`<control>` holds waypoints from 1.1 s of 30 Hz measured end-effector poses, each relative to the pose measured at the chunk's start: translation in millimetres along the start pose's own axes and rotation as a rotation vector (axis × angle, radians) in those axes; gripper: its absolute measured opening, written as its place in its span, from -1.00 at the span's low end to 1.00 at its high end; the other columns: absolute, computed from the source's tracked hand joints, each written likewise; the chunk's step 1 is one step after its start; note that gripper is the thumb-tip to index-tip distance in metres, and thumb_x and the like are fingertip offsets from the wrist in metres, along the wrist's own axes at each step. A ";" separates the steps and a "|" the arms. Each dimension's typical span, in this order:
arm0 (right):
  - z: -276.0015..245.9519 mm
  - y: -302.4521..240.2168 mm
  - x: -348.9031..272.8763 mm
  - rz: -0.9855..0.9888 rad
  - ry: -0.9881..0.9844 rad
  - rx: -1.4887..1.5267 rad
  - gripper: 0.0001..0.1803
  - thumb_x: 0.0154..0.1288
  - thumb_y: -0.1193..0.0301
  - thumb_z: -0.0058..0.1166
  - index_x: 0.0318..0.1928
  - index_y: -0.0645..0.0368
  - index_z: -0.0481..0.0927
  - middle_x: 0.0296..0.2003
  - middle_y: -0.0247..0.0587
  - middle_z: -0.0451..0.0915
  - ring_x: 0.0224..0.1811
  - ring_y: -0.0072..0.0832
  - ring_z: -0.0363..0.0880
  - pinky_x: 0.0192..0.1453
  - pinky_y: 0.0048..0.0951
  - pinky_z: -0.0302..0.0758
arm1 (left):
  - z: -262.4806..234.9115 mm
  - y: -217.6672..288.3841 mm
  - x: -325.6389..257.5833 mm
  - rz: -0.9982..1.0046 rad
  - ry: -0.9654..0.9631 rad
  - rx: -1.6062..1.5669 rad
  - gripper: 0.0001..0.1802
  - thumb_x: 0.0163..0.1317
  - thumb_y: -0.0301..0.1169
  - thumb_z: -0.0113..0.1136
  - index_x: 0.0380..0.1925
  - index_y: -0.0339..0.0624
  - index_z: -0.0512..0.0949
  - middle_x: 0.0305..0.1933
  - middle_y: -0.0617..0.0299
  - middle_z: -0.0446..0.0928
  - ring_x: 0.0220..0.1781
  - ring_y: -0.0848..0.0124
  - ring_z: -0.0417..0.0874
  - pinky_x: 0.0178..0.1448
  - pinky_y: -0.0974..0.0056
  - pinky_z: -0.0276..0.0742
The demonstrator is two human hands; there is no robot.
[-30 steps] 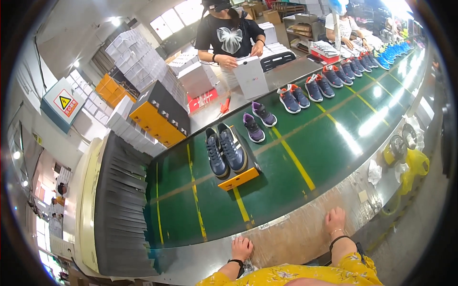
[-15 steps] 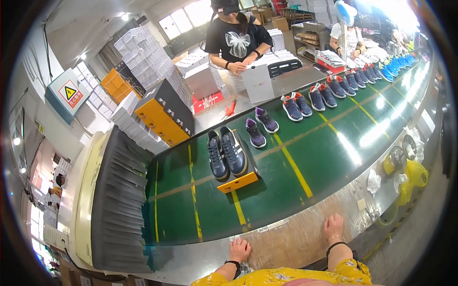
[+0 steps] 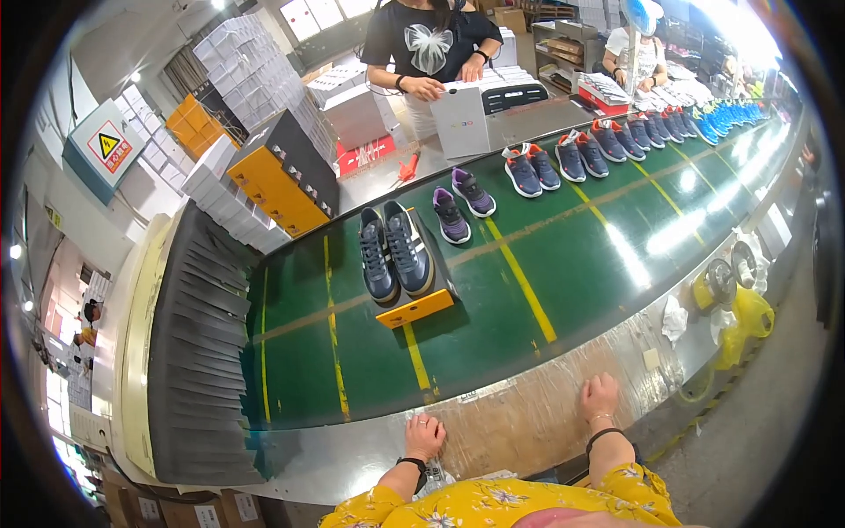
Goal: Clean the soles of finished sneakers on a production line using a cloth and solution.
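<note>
Ref. orange-fronted shoebox (image 3: 415, 311): hand passage over green conveyor belt (image 3: 374, 370) in front and left of it. Obstacles: navy striped sneakers (image 3: 408, 255) atop; purple sneakers (image 3: 451, 220) beyond, rightward; strip curtain (image 3: 198, 352) well left.

Far left: square white warning sign (image 3: 108, 148), yellow triangle (image 3: 107, 137) with black lightning bolt, red strip (image 3: 115, 159) of pale characters below; on grey-blue metal cabinet (image 3: 81, 146). Upright white cardboard carton (image 3: 463, 141), top centre: small multicoloured lettering (image 3: 463, 124). Dark shoebox with orange end panel (image 3: 415, 310): dark mark, too small to read. Brown cardboard cartons (image 3: 180, 512), lower left: white rectangular labels (image 3: 207, 516), print illegible
</note>
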State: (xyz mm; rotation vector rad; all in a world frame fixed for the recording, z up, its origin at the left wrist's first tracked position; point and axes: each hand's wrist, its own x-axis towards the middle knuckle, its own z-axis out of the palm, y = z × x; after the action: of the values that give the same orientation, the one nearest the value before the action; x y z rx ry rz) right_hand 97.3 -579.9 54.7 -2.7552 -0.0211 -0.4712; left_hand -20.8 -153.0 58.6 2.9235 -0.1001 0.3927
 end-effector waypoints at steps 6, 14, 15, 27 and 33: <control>-5.1 3.8 2.9 -0.020 -0.009 -0.011 -0.80 0.20 0.40 0.14 -0.47 0.16 0.42 -0.37 -0.05 0.40 -0.20 -0.08 0.43 -0.04 -0.09 0.38 | 0.8 6.0 1.7 -0.005 0.008 0.001 -0.83 0.14 -0.25 0.22 -0.45 -0.06 0.50 -0.32 0.12 0.46 -0.20 0.09 0.50 -0.10 -0.01 0.42; -13.8 8.7 9.6 0.002 -0.030 -0.001 -0.80 0.20 0.40 0.15 -0.47 0.17 0.43 -0.36 -0.05 0.41 -0.20 -0.08 0.44 -0.04 -0.09 0.38 | -2.9 13.9 6.5 -0.014 -0.010 0.003 -0.83 0.14 -0.25 0.22 -0.44 -0.06 0.50 -0.31 0.12 0.46 -0.19 0.10 0.50 -0.09 -0.01 0.42; -13.4 9.0 9.7 0.012 -0.047 -0.004 -0.81 0.20 0.40 0.15 -0.47 0.17 0.43 -0.36 -0.05 0.41 -0.20 -0.08 0.44 -0.04 -0.09 0.38 | -2.5 14.0 6.0 -0.022 -0.023 -0.003 -0.83 0.14 -0.25 0.22 -0.44 -0.06 0.50 -0.30 0.12 0.47 -0.18 0.10 0.50 -0.09 -0.01 0.42; -19.8 13.4 12.4 0.001 -0.024 0.003 -0.81 0.20 0.39 0.14 -0.49 0.17 0.44 -0.37 -0.05 0.43 -0.20 -0.07 0.44 -0.05 -0.08 0.37 | -3.1 20.2 5.7 -0.032 -0.044 0.012 -0.82 0.17 -0.22 0.19 -0.44 -0.05 0.51 -0.28 0.11 0.47 -0.15 0.09 0.50 -0.06 -0.03 0.41; -23.1 15.7 13.3 -0.001 -0.015 0.009 -0.81 0.16 0.39 0.14 -0.49 0.15 0.43 -0.37 -0.07 0.40 -0.21 -0.11 0.43 -0.05 -0.10 0.36 | -3.3 23.4 6.1 -0.025 -0.048 0.023 -0.81 0.18 -0.21 0.18 -0.45 -0.05 0.50 -0.29 0.11 0.46 -0.15 0.09 0.49 -0.06 -0.03 0.40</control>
State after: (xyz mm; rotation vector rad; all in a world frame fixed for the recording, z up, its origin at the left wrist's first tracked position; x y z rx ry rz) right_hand 103.6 -603.1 74.2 -2.7504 -0.0286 -0.4494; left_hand -18.0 -175.5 67.5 2.9542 -0.0669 0.3216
